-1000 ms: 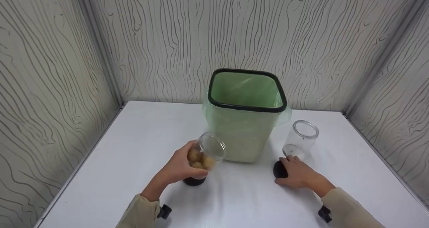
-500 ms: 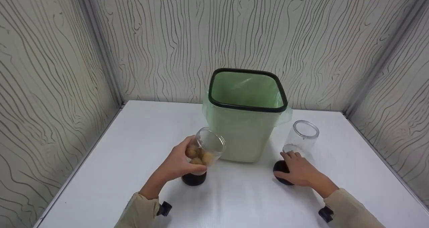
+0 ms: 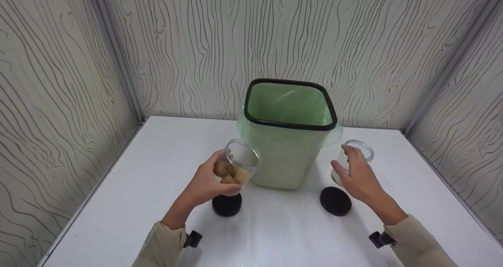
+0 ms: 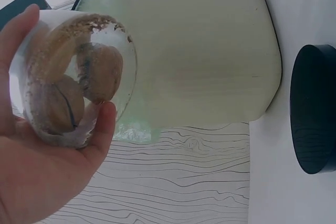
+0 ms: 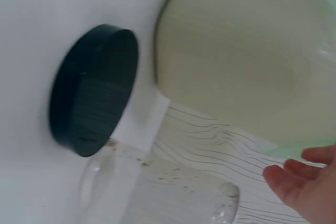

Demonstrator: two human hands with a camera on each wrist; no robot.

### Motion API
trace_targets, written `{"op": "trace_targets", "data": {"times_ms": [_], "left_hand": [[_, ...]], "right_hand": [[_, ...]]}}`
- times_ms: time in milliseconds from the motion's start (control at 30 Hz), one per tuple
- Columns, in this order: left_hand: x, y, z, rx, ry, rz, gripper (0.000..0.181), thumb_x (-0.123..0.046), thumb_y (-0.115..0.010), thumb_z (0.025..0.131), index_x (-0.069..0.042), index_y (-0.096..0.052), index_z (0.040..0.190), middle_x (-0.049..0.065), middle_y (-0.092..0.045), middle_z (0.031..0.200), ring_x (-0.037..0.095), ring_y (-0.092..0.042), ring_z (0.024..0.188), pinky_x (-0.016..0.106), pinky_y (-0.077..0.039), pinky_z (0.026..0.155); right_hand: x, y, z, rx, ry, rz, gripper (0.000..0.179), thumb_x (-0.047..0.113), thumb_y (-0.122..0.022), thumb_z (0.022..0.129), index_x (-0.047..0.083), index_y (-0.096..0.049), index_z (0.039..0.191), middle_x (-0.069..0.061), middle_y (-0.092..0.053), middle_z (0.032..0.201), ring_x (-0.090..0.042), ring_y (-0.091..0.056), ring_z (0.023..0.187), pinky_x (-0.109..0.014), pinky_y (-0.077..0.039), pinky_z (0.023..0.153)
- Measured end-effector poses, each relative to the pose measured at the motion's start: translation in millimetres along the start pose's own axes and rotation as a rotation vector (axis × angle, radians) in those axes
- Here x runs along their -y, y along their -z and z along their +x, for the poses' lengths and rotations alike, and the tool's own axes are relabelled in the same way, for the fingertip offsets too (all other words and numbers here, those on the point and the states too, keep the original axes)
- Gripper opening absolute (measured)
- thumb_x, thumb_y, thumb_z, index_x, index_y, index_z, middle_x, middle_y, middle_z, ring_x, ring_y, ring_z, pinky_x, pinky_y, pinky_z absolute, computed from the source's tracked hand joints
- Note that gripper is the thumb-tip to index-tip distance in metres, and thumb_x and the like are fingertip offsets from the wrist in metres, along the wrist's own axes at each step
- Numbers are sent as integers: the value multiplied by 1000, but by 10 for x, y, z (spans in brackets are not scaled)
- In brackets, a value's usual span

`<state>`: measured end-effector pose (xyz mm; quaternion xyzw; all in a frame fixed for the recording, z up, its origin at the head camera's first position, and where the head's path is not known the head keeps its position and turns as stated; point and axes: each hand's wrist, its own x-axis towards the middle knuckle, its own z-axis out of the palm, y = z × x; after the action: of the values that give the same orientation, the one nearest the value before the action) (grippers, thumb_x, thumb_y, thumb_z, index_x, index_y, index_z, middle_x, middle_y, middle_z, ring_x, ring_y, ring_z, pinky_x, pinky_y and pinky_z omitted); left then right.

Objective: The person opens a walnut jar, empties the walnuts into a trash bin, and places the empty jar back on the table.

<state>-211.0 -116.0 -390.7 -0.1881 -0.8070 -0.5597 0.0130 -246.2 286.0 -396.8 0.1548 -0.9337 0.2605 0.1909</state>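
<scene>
Left hand (image 3: 206, 182): clamped round the nut jar (image 3: 235, 165) — mouth tilted toward the bin (image 3: 289, 141), just right of it.
Lid (image 3: 226, 205): on the table (below that jar).
Right hand (image 3: 358, 174): fingers apart, at the empty jar (image 3: 355, 157) — contact unclear.

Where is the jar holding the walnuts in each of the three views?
Head view: the jar of walnuts sits left of centre, tilted, lifted above a black lid, gripped by the left hand.
Left wrist view: upper left, filling the palm, walnuts visible through its base.
Right wrist view: not in it; the jar there is the empty one.
Shared landmark: the pale green bin.
</scene>
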Motion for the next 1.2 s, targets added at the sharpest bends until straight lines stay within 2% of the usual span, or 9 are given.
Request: {"op": "trace_targets", "data": {"times_ms": [133,233,367,533,800,1000,1200], "left_hand": [[-28,13,20,-38,9,-6,93,-32,-84,69,-13,-33,144,4,-45,137,24,-45,122,47,-37,100],[-57,24,34,-70,15,-9,90,-27,-84,70,-13,-34,144,5,-47,136,24,-47,121,46,-38,99],[-88,48,65,-109,11,-9,88,-23,-84,70,-13,-35,143,5,-49,132,23,-50,116,43,-42,96],[-106,76,118,-136,-26,-16,89,-26,-86,68,-13,-37,142,5,-52,126,21,-53,111,40,-46,90],[-192,116,196,-152,-66,-54,89,-23,-85,69,-12,-36,142,6,-51,128,21,-53,113,40,-46,91],[-297,125,258,-181,-88,-78,89,-10,-84,70,-6,-34,143,11,-51,127,24,-54,110,39,-48,88],[-365,135,313,-220,-95,-69,89,-12,-84,70,-6,-33,143,12,-49,129,25,-53,112,39,-48,88]], "right_hand": [[89,74,74,-126,45,77,57,28,-51,97,-6,-33,139,-26,-39,131,-40,-50,111,-55,-42,90],[154,123,124,-161,70,109,58,25,-49,98,-6,-28,142,-26,-33,138,-40,-47,115,-54,-41,92],[245,175,219,-149,56,135,64,28,-45,99,-4,-18,147,-25,-22,148,-43,-44,118,-57,-36,94],[335,199,381,-148,55,170,67,33,-41,100,-3,-13,149,-22,-13,153,-41,-37,128,-55,-35,97],[478,249,574,-154,58,184,68,41,-39,100,0,-16,150,-17,-13,155,-39,-30,133,-59,-22,104],[535,253,685,-127,60,189,65,41,-37,101,0,-21,149,-19,-15,154,-35,-13,141,-53,-13,110],[566,239,722,-116,62,219,63,38,-36,102,-3,-24,147,-20,-19,153,-35,-14,140,-54,-17,109]]}}
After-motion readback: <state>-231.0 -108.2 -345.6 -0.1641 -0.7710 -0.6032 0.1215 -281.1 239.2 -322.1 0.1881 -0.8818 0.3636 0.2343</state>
